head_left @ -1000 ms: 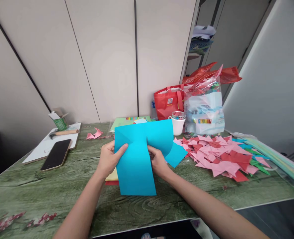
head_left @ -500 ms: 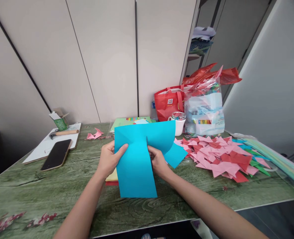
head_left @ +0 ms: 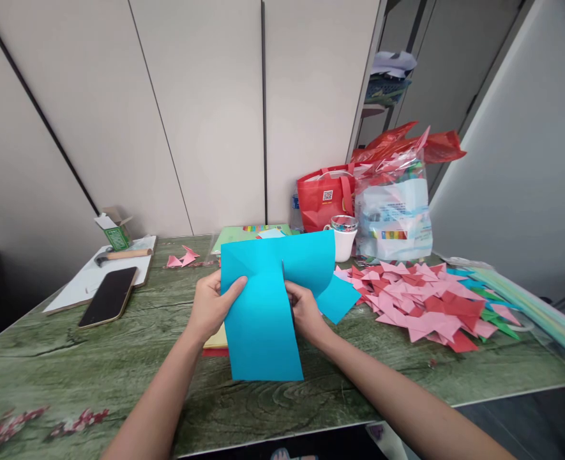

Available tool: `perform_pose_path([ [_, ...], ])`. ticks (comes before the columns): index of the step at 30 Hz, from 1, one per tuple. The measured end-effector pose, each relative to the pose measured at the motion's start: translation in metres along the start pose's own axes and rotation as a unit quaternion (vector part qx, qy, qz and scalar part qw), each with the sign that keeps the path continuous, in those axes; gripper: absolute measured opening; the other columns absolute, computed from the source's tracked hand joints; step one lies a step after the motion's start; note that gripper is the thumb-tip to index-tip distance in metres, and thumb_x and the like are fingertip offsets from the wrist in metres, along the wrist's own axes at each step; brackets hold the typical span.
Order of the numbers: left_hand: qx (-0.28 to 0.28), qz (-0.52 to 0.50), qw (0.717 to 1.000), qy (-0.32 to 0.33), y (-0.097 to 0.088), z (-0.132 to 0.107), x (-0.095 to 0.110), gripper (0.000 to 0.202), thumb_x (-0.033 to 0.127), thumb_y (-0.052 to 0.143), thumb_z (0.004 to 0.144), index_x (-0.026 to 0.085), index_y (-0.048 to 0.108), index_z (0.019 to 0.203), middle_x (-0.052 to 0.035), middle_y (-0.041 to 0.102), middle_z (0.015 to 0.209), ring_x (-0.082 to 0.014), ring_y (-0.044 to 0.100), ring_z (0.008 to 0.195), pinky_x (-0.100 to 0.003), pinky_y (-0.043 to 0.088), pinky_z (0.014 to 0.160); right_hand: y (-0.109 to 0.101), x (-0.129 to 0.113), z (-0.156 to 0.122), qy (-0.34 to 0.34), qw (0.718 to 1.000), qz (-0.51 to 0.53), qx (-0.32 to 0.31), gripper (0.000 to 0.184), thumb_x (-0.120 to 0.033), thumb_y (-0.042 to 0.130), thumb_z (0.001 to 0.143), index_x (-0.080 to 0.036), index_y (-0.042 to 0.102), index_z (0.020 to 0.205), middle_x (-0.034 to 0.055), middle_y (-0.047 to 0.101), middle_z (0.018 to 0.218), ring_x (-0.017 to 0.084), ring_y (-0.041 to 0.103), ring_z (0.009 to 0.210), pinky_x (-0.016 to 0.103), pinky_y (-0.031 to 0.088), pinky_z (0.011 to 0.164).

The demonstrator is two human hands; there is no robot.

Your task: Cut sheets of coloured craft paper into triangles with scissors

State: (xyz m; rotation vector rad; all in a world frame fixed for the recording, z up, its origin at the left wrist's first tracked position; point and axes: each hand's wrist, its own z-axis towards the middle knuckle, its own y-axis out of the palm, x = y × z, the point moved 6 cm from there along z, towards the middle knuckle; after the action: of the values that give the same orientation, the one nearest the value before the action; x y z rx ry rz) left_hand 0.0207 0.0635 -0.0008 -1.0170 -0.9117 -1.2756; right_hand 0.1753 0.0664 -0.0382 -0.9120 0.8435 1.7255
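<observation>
A sheet of blue paper (head_left: 260, 313) is held up over the table, split by a cut from its lower edge almost to the top. On its left edge my left hand (head_left: 212, 303) is closed, thumb on the front and fingers behind. My right hand (head_left: 307, 312) is closed on scissors (head_left: 283, 271), whose dark blade shows at the top of the cut; the handles are mostly hidden by paper and fingers. The right part of the sheet curls back above that hand. Behind it lies another blue paper piece (head_left: 338, 299). Yellow and red paper (head_left: 215, 344) peeks out underneath.
Folded pink and red paper pieces (head_left: 421, 297) are heaped at the right. Behind them stand a white mug (head_left: 344, 244), a red bag (head_left: 320, 204) and a clear plastic bag (head_left: 394, 214). At left lie a phone (head_left: 110, 297) and a hammer (head_left: 124, 255).
Almost nothing differs. The curled right part of the blue paper has shifted very slightly, and both hands keep their hold.
</observation>
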Motion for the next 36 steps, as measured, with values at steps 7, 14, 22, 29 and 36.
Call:
perform_pose_path([
  [7, -0.006, -0.004, 1.0, 0.003, 0.0004, 0.001, -0.002, 0.029, 0.037, 0.065, 0.066, 0.015, 0.064, 0.084, -0.0075, 0.069, 0.082, -0.0206, 0.062, 0.065, -0.03, 0.052, 0.054, -0.0027, 0.0066, 0.0, 0.021, 1.0, -0.002, 0.01, 0.026, -0.036, 0.069, 0.063, -0.018, 0.066, 0.081, 0.0025, 0.068, 0.076, 0.021, 0.061, 0.069, 0.03, 0.049, 0.06],
  [14, 0.0, -0.003, 1.0, 0.0, -0.0005, 0.0006, -0.0041, 0.031, 0.039, 0.066, 0.065, 0.015, 0.065, 0.085, -0.0083, 0.069, 0.083, -0.0216, 0.063, 0.066, -0.031, 0.052, 0.054, -0.0031, 0.0066, -0.0009, 0.037, 0.999, -0.011, 0.032, 0.026, -0.04, 0.068, 0.061, -0.016, 0.064, 0.072, 0.0007, 0.066, 0.066, 0.019, 0.06, 0.062, 0.027, 0.047, 0.054],
  [22, -0.011, -0.012, 1.0, 0.003, 0.0013, 0.0003, -0.0018, 0.029, 0.036, 0.065, 0.066, 0.015, 0.064, 0.086, -0.0081, 0.069, 0.084, -0.0215, 0.063, 0.067, -0.031, 0.052, 0.054, -0.0023, 0.0063, -0.0012, 0.024, 0.999, -0.012, 0.023, 0.024, -0.037, 0.065, 0.065, -0.017, 0.066, 0.077, 0.0006, 0.067, 0.068, 0.019, 0.06, 0.062, 0.028, 0.047, 0.054],
  [29, -0.018, 0.016, 1.0, 0.006, 0.0028, -0.0008, -0.0016, 0.031, 0.038, 0.065, 0.066, 0.015, 0.065, 0.086, -0.0081, 0.07, 0.082, -0.0232, 0.063, 0.068, -0.028, 0.05, 0.049, -0.0029, -0.0008, 0.0018, -0.005, 1.0, -0.024, 0.005, 0.029, -0.036, 0.068, 0.064, -0.019, 0.065, 0.087, 0.0034, 0.068, 0.084, 0.021, 0.061, 0.072, 0.031, 0.05, 0.064],
  [36, -0.01, 0.027, 0.999, 0.014, 0.0025, -0.0008, -0.0004, 0.025, 0.037, 0.065, 0.066, 0.016, 0.065, 0.08, -0.005, 0.069, 0.075, -0.0191, 0.06, 0.061, -0.027, 0.049, 0.05, -0.0046, 0.0004, 0.0026, -0.006, 1.0, 0.003, 0.011, 0.026, -0.031, 0.068, 0.065, -0.018, 0.064, 0.087, 0.0045, 0.067, 0.086, 0.021, 0.062, 0.075, 0.032, 0.05, 0.068],
])
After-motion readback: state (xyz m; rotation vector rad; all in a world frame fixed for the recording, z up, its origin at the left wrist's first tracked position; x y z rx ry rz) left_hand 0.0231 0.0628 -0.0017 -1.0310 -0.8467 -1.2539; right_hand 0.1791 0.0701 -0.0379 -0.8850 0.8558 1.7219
